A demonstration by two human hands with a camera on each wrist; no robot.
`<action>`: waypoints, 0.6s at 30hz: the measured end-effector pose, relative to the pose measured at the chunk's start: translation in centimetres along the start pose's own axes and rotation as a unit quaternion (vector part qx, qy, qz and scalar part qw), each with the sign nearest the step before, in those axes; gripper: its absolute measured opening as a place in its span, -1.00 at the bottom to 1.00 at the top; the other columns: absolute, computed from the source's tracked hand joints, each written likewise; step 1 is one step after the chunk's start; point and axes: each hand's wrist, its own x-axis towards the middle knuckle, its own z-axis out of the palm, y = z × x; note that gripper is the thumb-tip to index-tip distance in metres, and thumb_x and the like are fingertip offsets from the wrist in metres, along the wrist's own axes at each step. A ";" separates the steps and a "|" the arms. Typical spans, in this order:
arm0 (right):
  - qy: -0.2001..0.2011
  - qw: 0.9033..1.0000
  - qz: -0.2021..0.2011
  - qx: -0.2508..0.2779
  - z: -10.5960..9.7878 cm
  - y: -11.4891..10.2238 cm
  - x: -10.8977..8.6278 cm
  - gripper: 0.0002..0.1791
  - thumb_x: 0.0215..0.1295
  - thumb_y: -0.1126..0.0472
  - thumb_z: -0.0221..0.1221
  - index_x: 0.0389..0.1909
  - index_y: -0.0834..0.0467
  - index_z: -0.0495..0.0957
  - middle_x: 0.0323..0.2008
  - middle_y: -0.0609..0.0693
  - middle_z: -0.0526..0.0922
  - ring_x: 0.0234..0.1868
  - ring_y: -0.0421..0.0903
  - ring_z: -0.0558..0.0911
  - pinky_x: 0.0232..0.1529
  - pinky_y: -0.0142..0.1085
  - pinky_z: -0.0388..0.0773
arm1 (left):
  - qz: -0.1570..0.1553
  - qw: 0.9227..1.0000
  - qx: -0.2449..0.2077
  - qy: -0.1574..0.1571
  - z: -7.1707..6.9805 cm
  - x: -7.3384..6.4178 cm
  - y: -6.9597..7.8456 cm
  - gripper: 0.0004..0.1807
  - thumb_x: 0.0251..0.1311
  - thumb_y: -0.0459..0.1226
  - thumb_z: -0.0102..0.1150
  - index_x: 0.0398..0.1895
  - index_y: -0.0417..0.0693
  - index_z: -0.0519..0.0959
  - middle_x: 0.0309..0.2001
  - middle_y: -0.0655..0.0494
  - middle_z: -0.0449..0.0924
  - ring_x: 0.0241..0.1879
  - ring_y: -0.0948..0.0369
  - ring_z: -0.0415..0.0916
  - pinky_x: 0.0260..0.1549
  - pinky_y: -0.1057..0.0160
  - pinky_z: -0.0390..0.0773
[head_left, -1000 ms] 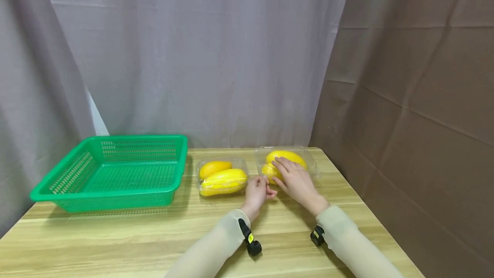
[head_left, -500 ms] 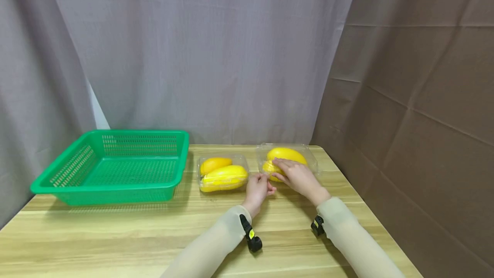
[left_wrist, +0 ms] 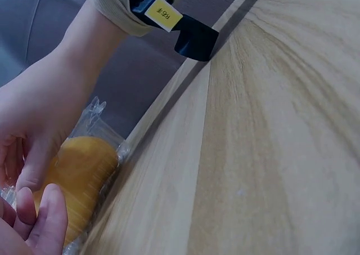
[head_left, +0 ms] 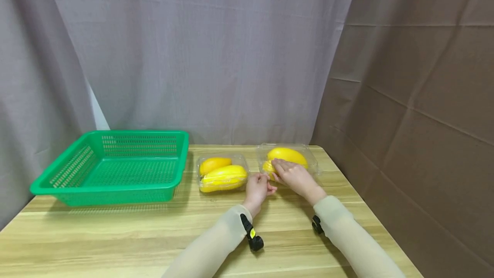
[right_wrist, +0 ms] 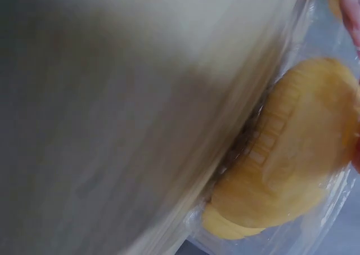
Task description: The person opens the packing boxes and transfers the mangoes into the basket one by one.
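Observation:
Two clear plastic clamshell boxes stand side by side at the table's back, each with two yellow mangoes inside. At the near left corner of the right box (head_left: pixel 311 162), my left hand (head_left: pixel 257 190) pinches the rim with curled fingers. My right hand (head_left: pixel 296 178) lies over the same box's lid, fingers fairly straight, partly covering its nearer mango (right_wrist: pixel 287 148); its far mango (head_left: pixel 287 155) shows behind. In the left wrist view, the right hand's thumb (left_wrist: pixel 36 168) reaches down near the left hand's fingertips (left_wrist: pixel 52 210). The left box (head_left: pixel 240 161) sits just left of my hands.
A green plastic basket (head_left: pixel 115 190) with perforated walls stands at the table's left. The wooden table (head_left: pixel 115 243) ends at a slanting right edge, beside a brown cloth wall (head_left: pixel 417 110). A grey curtain (head_left: pixel 216 55) hangs behind the table.
The head view has tilted slightly. My right hand has shifted a little on the right box, its fingers drawn closer together. My left hand stays at the box's corner.

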 end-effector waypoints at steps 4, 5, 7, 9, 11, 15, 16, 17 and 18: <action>0.013 1.000 -0.016 0.002 0.2 0.3 -0.1 -0.47 0.22 0.10 0.36 0.09 0.39 0.58 -0.03 0.26 0.71 -0.09 0.11 0.75 -0.17 -0.16 0.70 | 0.002 1.000 0.000 -0.002 0.0 -0.1 -0.1 -0.78 0.46 -0.43 -0.17 -0.24 -0.39 0.50 -0.59 0.09 0.43 -0.51 0.18 0.65 -0.37 0.19 0.72; 0.017 1.000 -0.020 0.005 0.3 0.4 -0.2 -0.50 0.29 0.09 0.31 0.09 0.39 0.58 -0.03 0.26 0.71 -0.10 0.12 0.75 -0.18 -0.16 0.70 | -0.001 1.000 -0.002 -0.001 0.0 -0.2 0.0 -0.78 0.46 -0.43 -0.16 -0.24 -0.39 0.50 -0.59 0.09 0.43 -0.51 0.19 0.65 -0.37 0.20 0.72; 0.026 0.999 -0.029 0.008 0.5 0.6 -0.3 -0.54 0.44 0.06 0.15 0.09 0.39 0.57 -0.05 0.27 0.72 -0.11 0.12 0.75 -0.19 -0.15 0.70 | -0.001 1.000 -0.001 -0.002 0.1 -0.3 0.0 -0.78 0.45 -0.43 -0.17 -0.25 -0.41 0.49 -0.59 0.08 0.43 -0.52 0.19 0.65 -0.38 0.21 0.72; 0.035 0.998 -0.040 -0.014 0.8 0.7 -0.5 -0.53 0.57 0.04 -0.06 0.06 0.37 0.58 -0.07 0.24 0.73 -0.13 0.08 0.76 -0.19 -0.19 0.70 | -0.002 1.000 -0.001 -0.002 0.1 -0.4 0.1 -0.77 0.44 -0.44 -0.17 -0.24 -0.43 0.49 -0.59 0.08 0.44 -0.52 0.19 0.65 -0.38 0.21 0.72; 0.043 0.998 -0.043 -0.017 0.8 0.8 -0.6 -0.46 0.62 0.02 -0.19 0.04 0.37 0.59 -0.09 0.24 0.73 -0.14 0.08 0.76 -0.21 -0.19 0.70 | -0.002 1.000 -0.002 -0.001 0.2 -0.5 0.2 -0.76 0.46 -0.42 -0.16 -0.25 -0.43 0.50 -0.59 0.08 0.44 -0.51 0.19 0.65 -0.37 0.20 0.72; 0.048 0.998 -0.039 -0.018 0.7 0.8 -0.4 -0.43 0.64 0.01 -0.24 0.03 0.38 0.59 -0.09 0.24 0.73 -0.15 0.09 0.76 -0.22 -0.19 0.71 | 0.002 1.000 -0.008 0.005 0.4 -0.5 0.4 -0.75 0.46 -0.40 -0.14 -0.26 -0.42 0.51 -0.58 0.09 0.45 -0.52 0.21 0.65 -0.35 0.13 0.73; 0.047 0.998 -0.034 0.003 0.5 0.8 -0.3 -0.43 0.63 0.00 -0.20 0.03 0.41 0.58 -0.08 0.27 0.72 -0.14 0.12 0.76 -0.22 -0.15 0.71 | 0.002 1.000 -0.012 0.007 0.4 -0.5 0.4 -0.76 0.46 -0.40 -0.14 -0.27 -0.42 0.51 -0.58 0.09 0.46 -0.53 0.21 0.64 -0.34 0.12 0.73; 0.045 0.998 -0.032 0.004 0.5 0.8 -0.2 -0.44 0.63 0.00 -0.18 0.03 0.41 0.58 -0.08 0.27 0.72 -0.14 0.12 0.76 -0.21 -0.15 0.71 | 0.003 1.000 -0.013 0.007 0.4 -0.5 0.4 -0.76 0.46 -0.41 -0.14 -0.26 -0.42 0.51 -0.58 0.10 0.46 -0.54 0.22 0.63 -0.33 0.10 0.73; 0.044 0.999 -0.032 0.004 0.4 0.7 -0.1 -0.44 0.63 0.00 -0.18 0.03 0.41 0.58 -0.07 0.27 0.72 -0.14 0.12 0.75 -0.21 -0.15 0.71 | 0.002 1.000 -0.017 0.009 0.4 -0.4 0.4 -0.77 0.45 -0.42 -0.14 -0.26 -0.42 0.51 -0.58 0.10 0.46 -0.54 0.23 0.63 -0.33 0.09 0.73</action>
